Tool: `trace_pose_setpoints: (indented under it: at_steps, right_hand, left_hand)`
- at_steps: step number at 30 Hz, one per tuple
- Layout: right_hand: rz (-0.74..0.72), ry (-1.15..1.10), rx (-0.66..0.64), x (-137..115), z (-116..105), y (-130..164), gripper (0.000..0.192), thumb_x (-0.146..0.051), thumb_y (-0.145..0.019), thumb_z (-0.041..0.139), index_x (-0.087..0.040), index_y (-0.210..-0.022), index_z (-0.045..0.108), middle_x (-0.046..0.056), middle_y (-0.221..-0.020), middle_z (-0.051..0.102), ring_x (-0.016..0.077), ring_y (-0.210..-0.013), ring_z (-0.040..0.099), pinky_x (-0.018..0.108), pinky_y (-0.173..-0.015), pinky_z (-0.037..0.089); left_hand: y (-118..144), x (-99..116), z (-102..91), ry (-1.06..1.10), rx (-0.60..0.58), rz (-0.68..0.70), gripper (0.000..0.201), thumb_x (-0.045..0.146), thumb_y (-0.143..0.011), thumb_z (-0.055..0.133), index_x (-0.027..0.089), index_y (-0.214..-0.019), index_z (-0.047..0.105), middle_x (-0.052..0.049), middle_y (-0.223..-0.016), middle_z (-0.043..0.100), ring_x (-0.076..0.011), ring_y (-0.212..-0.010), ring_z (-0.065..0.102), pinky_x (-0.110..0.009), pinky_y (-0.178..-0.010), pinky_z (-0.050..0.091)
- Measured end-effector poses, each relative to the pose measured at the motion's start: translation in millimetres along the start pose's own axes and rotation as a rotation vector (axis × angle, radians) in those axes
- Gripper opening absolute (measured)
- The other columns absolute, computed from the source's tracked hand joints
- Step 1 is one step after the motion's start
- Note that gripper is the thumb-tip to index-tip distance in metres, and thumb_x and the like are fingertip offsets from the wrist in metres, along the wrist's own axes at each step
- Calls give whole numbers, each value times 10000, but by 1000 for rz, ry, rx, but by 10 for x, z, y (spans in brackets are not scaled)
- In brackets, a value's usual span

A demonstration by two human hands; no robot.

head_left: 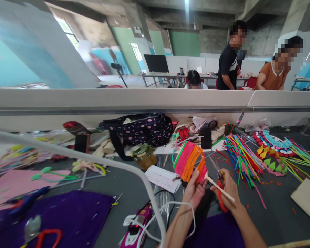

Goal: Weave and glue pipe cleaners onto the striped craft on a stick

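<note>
The striped paddle is up off the tabletop, tilted in front of the person, its pink, orange and green rows facing up where I'd say they are easiest to see. The left hand grips it low, fingers pinching the edge near the stick, which likely steadies it while leaving most of the face uncovered. The right hand has its fingers curled round the red scissors, blades pointing away toward the paddle's side, perhaps so that they stay within quick reach of it; the stick slants across that hand, though I can't tell whether they touch. Just beyond the left hand lies a paper, near enough to glance at, with a jar behind it. To the right, pipe cleaners lie in a loose bundle, probably there for easy picking. A spotted bag and a phone sit farther back by the partition, presumably out of the way.
</note>
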State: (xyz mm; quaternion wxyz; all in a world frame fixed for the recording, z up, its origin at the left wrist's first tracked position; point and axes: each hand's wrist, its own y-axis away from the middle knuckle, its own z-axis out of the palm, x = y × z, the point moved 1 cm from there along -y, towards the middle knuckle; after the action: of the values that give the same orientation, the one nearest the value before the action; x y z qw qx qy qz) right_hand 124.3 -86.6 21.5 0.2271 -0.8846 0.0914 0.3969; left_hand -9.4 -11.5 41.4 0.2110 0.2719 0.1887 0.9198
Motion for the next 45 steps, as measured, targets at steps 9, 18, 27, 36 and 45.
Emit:
trace_pose_setpoints:
  at_steps: [9,18,27,36,45]
  right_hand:
    - [-111,108,57,-3,114,13,593,-376,-754,697,-174,-1244,429,144,-1120,614,304,-1022,619,426,-800,537]
    - [-117,172,81,-24,106,23,608,-410,-746,711,-166,-1232,439,149,-1094,625,307,-978,633,431,-769,543]
    - [-74,183,109,-105,87,47,558,-438,-770,679,-182,-1210,452,137,-1076,637,297,-950,646,395,-720,538]
    - [-81,213,55,10,161,44,276,-441,-894,502,-198,-1016,545,56,-796,700,225,-716,697,257,-575,434]
    - [107,147,24,287,27,90,397,-416,-789,614,-233,-1118,487,19,-814,706,235,-718,702,266,-567,444]
  left_hand:
    - [2,-81,-63,-17,-68,-51,304,61,-835,606,170,-1118,622,-43,-801,760,-158,-631,720,-209,-542,582]
    - [51,-106,-45,-81,-141,-92,210,115,-796,669,153,-996,622,-60,-847,755,-172,-587,694,-180,-335,431]
    - [50,-116,-40,-80,-121,-95,244,136,-780,699,168,-1012,629,-53,-846,750,-163,-598,691,-177,-359,432]
    - [33,-150,-34,-88,-175,-40,292,100,-805,656,157,-1089,625,-65,-859,756,-172,-628,705,-205,-433,527]
    - [-72,119,-89,-133,-34,38,389,9,-767,642,153,-1128,624,-58,-814,762,-174,-648,728,-212,-548,588]
